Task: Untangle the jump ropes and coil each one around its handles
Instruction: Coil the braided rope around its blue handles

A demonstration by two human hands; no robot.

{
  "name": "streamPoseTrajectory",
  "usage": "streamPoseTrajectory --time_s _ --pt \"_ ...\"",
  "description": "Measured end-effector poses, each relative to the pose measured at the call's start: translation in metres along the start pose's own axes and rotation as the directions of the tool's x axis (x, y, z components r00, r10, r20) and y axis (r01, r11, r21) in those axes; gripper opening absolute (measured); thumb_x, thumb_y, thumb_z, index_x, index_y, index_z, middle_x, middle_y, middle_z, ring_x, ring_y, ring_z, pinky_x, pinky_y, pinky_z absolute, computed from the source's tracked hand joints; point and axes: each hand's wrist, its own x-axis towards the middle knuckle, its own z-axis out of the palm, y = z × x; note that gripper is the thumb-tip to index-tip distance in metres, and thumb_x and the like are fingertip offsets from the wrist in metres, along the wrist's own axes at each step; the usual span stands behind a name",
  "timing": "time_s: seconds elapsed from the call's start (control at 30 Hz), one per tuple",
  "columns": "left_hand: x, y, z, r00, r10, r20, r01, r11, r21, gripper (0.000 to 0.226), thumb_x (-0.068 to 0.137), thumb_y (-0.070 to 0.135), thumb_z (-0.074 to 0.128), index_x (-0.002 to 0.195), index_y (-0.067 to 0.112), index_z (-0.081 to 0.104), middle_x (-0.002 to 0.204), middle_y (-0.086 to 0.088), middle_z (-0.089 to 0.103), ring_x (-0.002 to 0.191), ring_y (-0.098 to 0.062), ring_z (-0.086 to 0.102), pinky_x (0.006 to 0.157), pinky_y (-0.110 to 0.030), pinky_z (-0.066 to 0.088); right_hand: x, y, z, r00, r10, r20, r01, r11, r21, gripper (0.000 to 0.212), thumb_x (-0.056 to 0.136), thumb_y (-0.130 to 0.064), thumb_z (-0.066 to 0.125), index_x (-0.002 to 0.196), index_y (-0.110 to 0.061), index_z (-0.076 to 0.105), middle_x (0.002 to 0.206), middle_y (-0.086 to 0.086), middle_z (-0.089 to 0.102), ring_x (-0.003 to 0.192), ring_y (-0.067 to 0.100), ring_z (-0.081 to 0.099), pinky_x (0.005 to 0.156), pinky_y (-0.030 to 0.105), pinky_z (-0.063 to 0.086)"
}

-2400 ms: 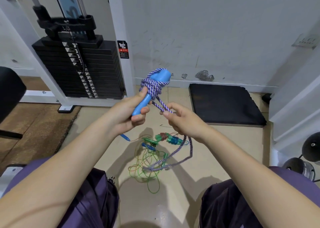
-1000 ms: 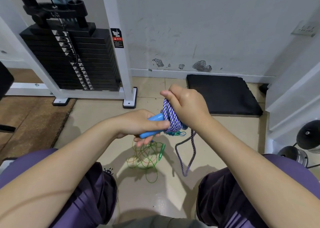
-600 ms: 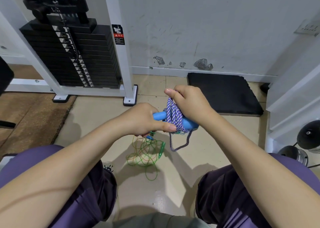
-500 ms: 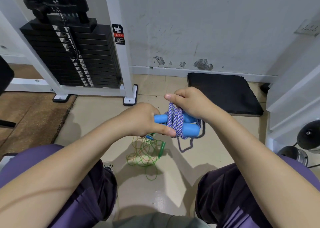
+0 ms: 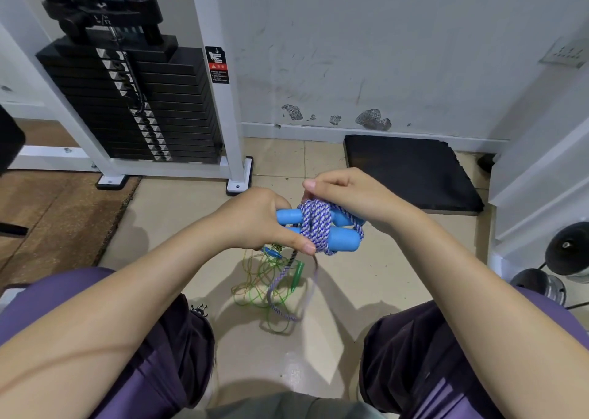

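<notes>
Left hand (image 5: 255,221) gripped blue handles (image 5: 342,238), right hand (image 5: 353,195) pinched purple rope (image 5: 314,224), green rope (image 5: 264,283) on floor (image 5: 338,294) between knees, mat (image 5: 411,173) by wall

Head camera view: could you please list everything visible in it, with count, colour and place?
jump rope handles: two, blue, side by side, held in front of the person
braided rope: one, purple and white, coiled around the handles, loose end hanging down
thin jump ropes: count unclear, green and yellowish, tangled on the floor below the hands
weight stack: one, black, far left in a white frame
warning sticker: one, black and red, on the frame post
foam mat: one, black, on the floor by the wall
brown mat: one, left floor
weights: two, dark, right edge
left hand: grips the handles
right hand: holds the rope at the coil
</notes>
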Motion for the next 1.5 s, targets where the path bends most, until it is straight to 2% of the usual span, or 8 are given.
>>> streamPoseTrajectory --time_s 0.2,0.33,0.43,0.53,0.7,0.87,1.1,1.5 --pt "-0.003 0.001 -0.006 0.999 0.004 -0.052 -0.020 0.948 -0.318 0.042 0.068 0.038 0.086 0.060 0.015 0.052 0.038 0.001 0.046 0.029 -0.012 0.036 0.038 -0.018 0.031 -0.003 -0.009 -0.010 0.978 0.110 0.178 -0.190 0.825 0.532 0.055 0.086 -0.055 0.053 0.104 -0.005 0.065 0.098 0.014 0.068 0.079 0.023 0.066 0.068 0.029 0.055" --pt "0.000 0.000 -0.005 0.991 -0.047 -0.125 -0.025 0.853 -0.521 0.042 0.069 0.049 0.078 0.069 0.014 0.055 0.041 -0.005 0.046 0.032 -0.016 0.032 0.036 -0.019 0.028 0.004 -0.002 -0.002 0.972 -0.021 0.235 -0.148 0.720 0.678 0.078 0.064 -0.068 0.074 0.117 -0.012 0.065 0.114 0.012 0.068 0.100 0.025 0.066 0.088 0.038 0.055" --pt "0.005 -0.003 -0.007 0.977 -0.107 -0.182 -0.028 0.789 -0.613 0.057 0.061 0.060 0.083 0.077 0.010 0.059 0.043 -0.003 0.045 0.033 -0.015 0.032 0.034 -0.018 0.026 0.006 0.001 0.008 0.959 -0.028 0.281 -0.144 0.807 0.572 0.082 0.055 -0.074 0.076 0.111 -0.016 0.058 0.083 0.006 0.060 0.062 0.014 0.053 0.063 0.025 0.046" --pt "0.010 -0.007 -0.013 0.952 -0.193 -0.237 -0.035 0.700 -0.713 0.058 0.054 0.063 0.077 0.077 0.013 0.060 0.050 0.000 0.047 0.036 -0.012 0.034 0.033 -0.018 0.025 0.007 -0.001 0.015 0.985 0.010 0.172 -0.079 0.912 0.401 0.038 0.087 -0.047 0.067 0.105 -0.017 0.054 0.063 -0.004 0.031 0.050 0.008 0.020 0.048 0.021 0.017" --pt "0.014 -0.012 -0.016 0.910 -0.284 -0.300 -0.023 0.690 -0.723 0.043 0.078 0.051 0.076 0.071 0.014 0.056 0.048 -0.001 0.046 0.038 -0.013 0.033 0.035 -0.020 0.025 0.010 -0.009 0.036 0.998 0.025 -0.055 -0.022 0.999 0.048 0.024 0.103 -0.029 0.046 0.082 -0.018 0.052 0.055 -0.007 0.039 0.044 0.008 0.027 0.042 0.022 0.023" --pt "0.018 -0.018 -0.025 0.852 -0.372 -0.369 -0.043 0.653 -0.757 0.047 0.075 0.056 0.077 0.067 0.015 0.055 0.052 -0.005 0.047 0.039 -0.014 0.033 0.036 -0.020 0.025 0.007 -0.017 0.045 0.990 -0.054 -0.130 0.018 0.965 -0.262 0.033 0.100 -0.034 0.050 0.071 -0.020 0.045 0.065 0.002 0.047 0.048 0.011 0.037 0.044 0.024 0.035" --pt "0.025 -0.024 -0.017 0.878 -0.328 -0.349 0.052 0.790 -0.612 0.050 0.077 0.054 0.076 0.061 0.013 0.052 0.039 0.001 0.044 0.034 -0.013 0.036 0.035 -0.019 0.028 0.001 -0.019 0.033 0.966 -0.239 -0.094 0.120 0.744 -0.657 0.029 0.097 -0.033 0.055 0.076 -0.016 0.049 0.062 -0.004 0.042 0.065 0.023 0.038 0.058 0.038 0.020" --pt "0.022 -0.021 0.000 0.963 -0.270 -0.016 0.263 0.948 -0.181 0.064 0.059 0.070 0.078 0.069 0.011 0.055 0.042 -0.002 0.051 0.038 -0.019 0.041 0.047 -0.024 0.035 0.000 -0.011 0.006 0.966 -0.231 -0.116 0.133 0.830 -0.542 0.034 0.088 -0.033 0.070 0.078 -0.001 0.061 0.068 0.016 0.055 0.063 0.021 0.043 0.059 0.038 0.033"
